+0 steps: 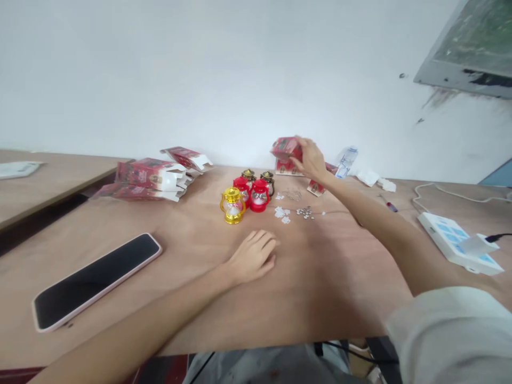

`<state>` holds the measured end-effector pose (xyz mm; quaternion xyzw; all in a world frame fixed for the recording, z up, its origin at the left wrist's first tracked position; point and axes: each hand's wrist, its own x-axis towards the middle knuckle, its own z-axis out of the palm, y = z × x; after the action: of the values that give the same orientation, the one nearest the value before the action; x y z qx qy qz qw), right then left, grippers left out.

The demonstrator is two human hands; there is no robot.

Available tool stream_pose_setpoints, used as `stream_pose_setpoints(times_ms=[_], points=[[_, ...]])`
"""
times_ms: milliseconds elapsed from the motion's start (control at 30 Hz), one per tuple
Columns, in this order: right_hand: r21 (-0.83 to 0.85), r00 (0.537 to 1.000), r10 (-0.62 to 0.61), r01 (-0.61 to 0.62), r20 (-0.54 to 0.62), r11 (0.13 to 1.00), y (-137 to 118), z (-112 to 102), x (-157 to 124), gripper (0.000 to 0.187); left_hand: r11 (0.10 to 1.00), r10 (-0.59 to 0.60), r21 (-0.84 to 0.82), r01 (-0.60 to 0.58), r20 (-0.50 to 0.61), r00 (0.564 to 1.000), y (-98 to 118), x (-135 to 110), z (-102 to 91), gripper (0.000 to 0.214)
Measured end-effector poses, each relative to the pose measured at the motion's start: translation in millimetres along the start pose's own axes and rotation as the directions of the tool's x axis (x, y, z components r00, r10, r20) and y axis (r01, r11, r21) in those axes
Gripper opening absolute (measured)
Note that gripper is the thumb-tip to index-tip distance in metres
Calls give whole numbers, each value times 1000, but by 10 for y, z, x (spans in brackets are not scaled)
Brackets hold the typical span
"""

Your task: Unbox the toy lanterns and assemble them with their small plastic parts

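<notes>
My right hand [311, 159] grips a small red printed box [285, 147] near the wall, over other red boxes [283, 167] standing at the back of the table. My left hand [254, 256] lies palm down on the wood, holding nothing, its fingers loosely extended. Just beyond it stand several small lanterns: a gold lantern [232, 206] in front, a red lantern [260, 196] and another red one, and two dark bronze lanterns [268, 182] behind. Right of them lie white paper-like pieces [282, 213], small round metal parts [304, 212] and thin wiry bits [294, 196].
Flattened and part-folded red boxes [148, 178] pile up at the back left. A phone [98, 280] lies front left. On the right are a clear bottle [346, 161], crumpled tissue [368, 176], a screwdriver [390, 205] and a white power strip [456, 240] with cables.
</notes>
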<state>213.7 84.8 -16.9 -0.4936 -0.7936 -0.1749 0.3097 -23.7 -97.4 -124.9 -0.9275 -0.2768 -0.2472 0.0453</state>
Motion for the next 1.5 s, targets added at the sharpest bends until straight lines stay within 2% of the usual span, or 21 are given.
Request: stream_pose_setpoints(times_ms=[33, 100, 133, 167, 200, 267, 333, 400, 500, 567, 633, 700, 800, 867, 933, 1033, 1100, 1200, 1267, 1400, 1500], points=[[57, 991, 71, -65, -112, 996, -44, -97, -144, 60, 999, -8, 40, 10, -50, 999, -4, 1, -11, 26], [194, 929, 248, -198, -276, 961, -215, -233, -502, 57, 985, 22, 171, 11, -193, 981, -18, 6, -45, 32], [277, 885, 331, -245, -326, 929, -336, -270, -709, 54, 968, 60, 251, 11, -275, 960, -26, 11, -67, 37], [358, 864, 380, -258, -331, 897, -471, -288, -925, 53, 946, 98, 325, 23, -351, 931, -33, 20, -92, 42], [435, 868, 400, -252, -293, 865, -614, -294, -1141, 52, 923, 128, 383, 46, -416, 900, -36, 30, -116, 49], [561, 912, 383, -241, -148, 792, -887, -296, -1531, 50, 890, 152, 445, 96, -491, 858, -27, 55, -161, 60], [639, 954, 297, -204, -41, 741, -1094, -316, -1807, 45, 881, 149, 463, 93, -460, 875, -6, 74, -191, 67], [693, 966, 258, -186, 1, 696, -1203, -355, -1938, 43, 894, 147, 446, 39, -374, 916, 9, 74, -205, 67], [748, 958, 283, -225, 52, 624, -1199, -379, -1934, 45, 926, 121, 377, 12, -327, 937, -15, 26, -206, 62], [773, 932, 351, -288, 90, 566, -1128, -346, -1886, 48, 939, 96, 344, 26, -332, 938, -58, -23, -204, 61], [776, 902, 426, -315, 65, 547, -1044, -295, -1856, 48, 946, 71, 321, 44, -339, 938, -103, -65, -204, 61], [740, 913, 409, -265, -14, 618, -977, -264, -1859, 44, 952, 34, 296, 80, -359, 933, -137, -87, -205, 62], [645, 969, 237, -139, -67, 751, -952, -297, -1891, 33, 952, -7, 279, 126, -393, 920, -163, -85, -205, 63], [628, 985, 166, -95, -55, 772, -980, -357, -1903, 30, 946, 22, 306, 104, -382, 924, -168, -73, -205, 63], [650, 980, 193, -112, -54, 751, -1018, -412, -1896, 28, 938, 64, 340, 66, -358, 931, -165, -62, -204, 62], [687, 942, 333, -211, -48, 696, -1059, -441, -1865, 31, 932, 80, 358, 54, -350, 933, -152, -53, -204, 62], [694, 915, 404, -284, -11, 662, -1082, -421, -1849, 24, 928, 95, 369, 48, -361, 928, -141, -56, -205, 63], [735, 893, 446, -344, 63, 585, -1122, -345, -1847, 18, 913, 156, 408, 5, -360, 920, -116, -69, -212, 59], [791, 879, 463, -362, 113, 493, -1139, -287, -1853, 19, 897, 191, 441, -19, -349, 918, -91, -72, -225, 51], [884, 824, 549, -354, 140, 306, -1060, -289, -1816, 17, 859, 226, 513, -4, -371, 900, -74, -45, -276, 46], [956, 752, 654, -246, 84, 160, -869, -482, -1699, 14, 891, 123, 440, 111, -470, 874, -145, -33, -332, 52]])
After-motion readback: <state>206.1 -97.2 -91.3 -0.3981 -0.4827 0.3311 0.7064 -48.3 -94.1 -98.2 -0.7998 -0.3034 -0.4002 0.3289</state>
